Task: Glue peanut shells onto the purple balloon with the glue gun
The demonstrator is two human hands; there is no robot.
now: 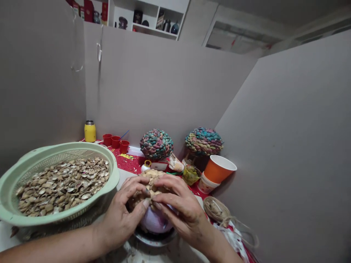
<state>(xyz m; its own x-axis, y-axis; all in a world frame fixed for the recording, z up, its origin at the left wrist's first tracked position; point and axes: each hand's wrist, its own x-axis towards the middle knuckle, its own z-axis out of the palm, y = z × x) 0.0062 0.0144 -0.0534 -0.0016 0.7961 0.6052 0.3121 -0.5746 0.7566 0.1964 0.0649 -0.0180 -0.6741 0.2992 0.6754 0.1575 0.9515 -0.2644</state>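
A round ball sits in a dark shallow bowl right in front of me. Its lower part is smooth, shiny and purple, like a balloon; tan shell pieces cover the upper part. My left hand curves round the ball's left side, thumb pressed near its middle. From the right, my right hand rests curled over it, its thumb and forefinger almost meeting my left thumb. Whether a small loose shell is pinched between the fingertips is hidden.
At left stands a green colander of nut shells. Two multicoloured shell-covered balls sit behind, near red cups and a yellow bottle. Stacked paper cups and twine lie right. Grey panels enclose the table.
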